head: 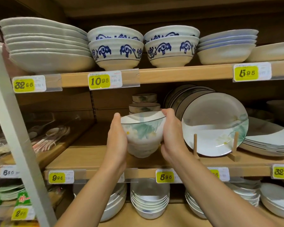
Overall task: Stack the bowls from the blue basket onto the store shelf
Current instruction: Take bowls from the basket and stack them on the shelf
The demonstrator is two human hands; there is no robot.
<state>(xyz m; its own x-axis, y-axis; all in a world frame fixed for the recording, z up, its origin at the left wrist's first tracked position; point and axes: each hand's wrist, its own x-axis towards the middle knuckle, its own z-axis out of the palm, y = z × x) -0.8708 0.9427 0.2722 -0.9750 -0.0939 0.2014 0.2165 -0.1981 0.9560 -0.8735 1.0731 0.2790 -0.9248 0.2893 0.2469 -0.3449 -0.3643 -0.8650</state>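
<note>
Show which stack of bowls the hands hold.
The green-flowered stack at the front of the middle shelf, left hand and right hand cupping its sides; the stacks behind stand untouched.

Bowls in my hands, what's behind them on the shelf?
Two more stacks of bowls stand behind the held bowls: a near stack and a far stack deeper in. Only their upper bowls show; the held bowls cover the rest.

warm dim light | shaded shelf recesses | edges bowed, soft
</note>
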